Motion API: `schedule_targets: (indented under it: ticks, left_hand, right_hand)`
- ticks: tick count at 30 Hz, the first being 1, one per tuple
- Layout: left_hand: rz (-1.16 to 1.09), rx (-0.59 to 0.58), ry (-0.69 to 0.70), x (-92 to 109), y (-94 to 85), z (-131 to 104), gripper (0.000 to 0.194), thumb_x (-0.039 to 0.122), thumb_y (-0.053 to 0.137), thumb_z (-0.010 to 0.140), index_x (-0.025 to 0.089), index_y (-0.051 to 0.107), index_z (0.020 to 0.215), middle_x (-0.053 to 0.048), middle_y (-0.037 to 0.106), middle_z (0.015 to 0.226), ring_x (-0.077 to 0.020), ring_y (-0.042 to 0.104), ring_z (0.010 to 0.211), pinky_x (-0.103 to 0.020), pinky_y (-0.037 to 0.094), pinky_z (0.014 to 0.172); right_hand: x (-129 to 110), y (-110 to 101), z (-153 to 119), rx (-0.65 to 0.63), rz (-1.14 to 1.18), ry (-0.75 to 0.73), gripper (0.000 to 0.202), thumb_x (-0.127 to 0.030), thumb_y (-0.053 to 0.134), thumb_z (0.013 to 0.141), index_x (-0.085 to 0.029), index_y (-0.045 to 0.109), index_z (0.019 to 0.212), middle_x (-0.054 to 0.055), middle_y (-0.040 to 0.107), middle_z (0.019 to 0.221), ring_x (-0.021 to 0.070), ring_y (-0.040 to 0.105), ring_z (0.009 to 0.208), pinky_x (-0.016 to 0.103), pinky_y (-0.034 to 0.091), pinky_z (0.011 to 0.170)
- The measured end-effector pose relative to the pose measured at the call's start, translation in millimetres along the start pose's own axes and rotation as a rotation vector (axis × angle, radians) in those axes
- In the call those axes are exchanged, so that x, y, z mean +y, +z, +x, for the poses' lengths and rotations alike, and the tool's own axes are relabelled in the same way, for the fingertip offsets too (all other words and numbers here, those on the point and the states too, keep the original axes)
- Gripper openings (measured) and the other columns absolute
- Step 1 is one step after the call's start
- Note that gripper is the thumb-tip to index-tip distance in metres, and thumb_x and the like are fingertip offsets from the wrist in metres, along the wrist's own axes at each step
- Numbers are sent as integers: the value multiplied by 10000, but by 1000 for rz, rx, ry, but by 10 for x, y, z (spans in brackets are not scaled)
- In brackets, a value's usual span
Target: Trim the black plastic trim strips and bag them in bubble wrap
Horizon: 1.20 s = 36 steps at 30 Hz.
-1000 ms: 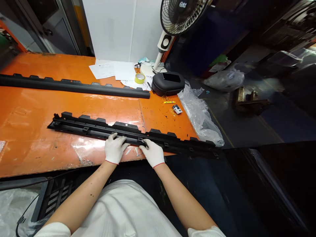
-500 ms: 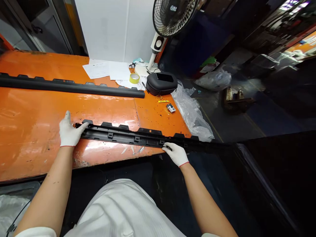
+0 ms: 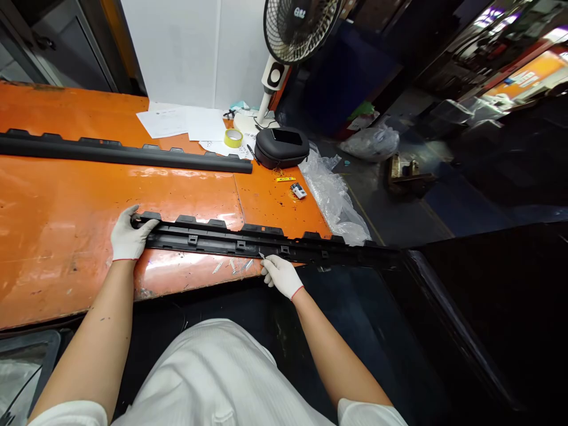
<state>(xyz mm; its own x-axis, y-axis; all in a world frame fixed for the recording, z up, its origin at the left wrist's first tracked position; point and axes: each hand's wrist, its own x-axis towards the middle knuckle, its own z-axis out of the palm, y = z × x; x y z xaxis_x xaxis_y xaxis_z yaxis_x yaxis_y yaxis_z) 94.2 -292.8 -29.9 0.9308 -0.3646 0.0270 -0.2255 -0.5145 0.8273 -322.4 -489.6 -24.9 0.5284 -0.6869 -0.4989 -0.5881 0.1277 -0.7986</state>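
A long black plastic strip (image 3: 217, 238) with tabs and square clips lies along the front of the orange table, its right part reaching past the table edge. My left hand (image 3: 129, 235), in a white glove, is closed round the strip's left end. In a matching glove, my right hand (image 3: 279, 274) pinches a small, thin, pale piece (image 3: 261, 255) at the strip's lower edge. Several small pale slivers (image 3: 233, 266) lie on the table just left of my right hand.
Farther back on the table (image 3: 186, 192) lies a second black strip (image 3: 133, 155). Papers (image 3: 164, 122), yellow tape (image 3: 233, 138), a black case (image 3: 280, 155) and a fan (image 3: 274, 74) stand or lie behind. Clear plastic wrap (image 3: 332, 195) hangs at the right edge.
My right hand has moved left along the strip and now shows a small pale piece between its fingers. My left hand's fingers have closed round the strip's end. The view has shifted slightly.
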Motion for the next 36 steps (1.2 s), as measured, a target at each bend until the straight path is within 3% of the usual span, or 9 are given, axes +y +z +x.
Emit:
schedule_targets:
  ticks: [6, 11, 14, 19, 25, 28, 31, 36]
  left_hand:
    - [-14, -10, -13, -14, 41, -7, 846, 515, 875, 711, 157, 688, 1455, -92, 744, 1180, -295, 721, 1141, -452, 594, 1144]
    - [-18, 6, -9, -42, 59, 0, 757, 530, 866, 698, 176, 731, 1352, -89, 749, 1151, -300, 724, 1123, -454, 584, 1139]
    - [-28, 4, -10, -70, 77, 4, 716, 537, 862, 699, 184, 735, 1308, -84, 749, 1122, -298, 729, 1097, -453, 588, 1120]
    - [-34, -12, -33, -63, 97, 7, 733, 548, 854, 709, 183, 732, 1333, -73, 740, 1104, -281, 731, 1066, -428, 587, 1100]
    - [85, -78, -72, 41, 78, 64, 742, 575, 884, 742, 207, 743, 1370, -87, 777, 1182, -314, 743, 1129, -436, 592, 1098]
    - [119, -111, -81, 64, 86, 88, 736, 572, 886, 766, 201, 742, 1385, -117, 791, 1264, -342, 747, 1193, -465, 576, 1136]
    - [126, -113, -77, 59, 107, 72, 707, 568, 885, 782, 200, 747, 1369, -128, 800, 1289, -352, 751, 1210, -477, 572, 1144]
    - [86, -75, -44, 28, 125, -14, 629, 536, 881, 791, 197, 757, 1306, -125, 813, 1242, -337, 760, 1184, -440, 595, 1085]
  right_hand:
    - [-177, 175, 62, -214, 150, 43, 256, -446, 638, 1014, -201, 666, 944, -19, 693, 658, 115, 581, 432, 205, 427, 381]
    - [-382, 639, 160, -218, 126, 65, 193, -336, 568, 1041, -218, 638, 906, -35, 681, 602, 122, 587, 391, 199, 406, 357]
    - [-478, 795, 221, -201, 107, 88, 212, -271, 513, 1062, -219, 636, 898, -40, 671, 586, 119, 554, 370, 204, 377, 343]
    - [-546, 735, 231, -215, 6, 61, 233, -224, 511, 1059, -223, 648, 872, -60, 640, 575, 108, 518, 365, 207, 374, 351]
    - [-483, 603, 144, -442, -119, -2, 236, -299, 630, 1032, -201, 692, 826, -48, 625, 602, 94, 513, 428, 212, 396, 417]
    - [-424, 603, 137, -299, -57, -128, 250, -374, 615, 1052, -193, 731, 923, -44, 626, 645, 92, 506, 479, 217, 417, 479]
    - [-428, 685, 170, -207, 53, -103, 209, -343, 589, 1041, -194, 735, 1039, -43, 641, 682, 99, 516, 499, 216, 419, 482]
    - [-622, 1017, 252, -302, 139, 7, 162, -304, 577, 1046, -198, 696, 1017, -33, 671, 667, 114, 560, 461, 211, 423, 413]
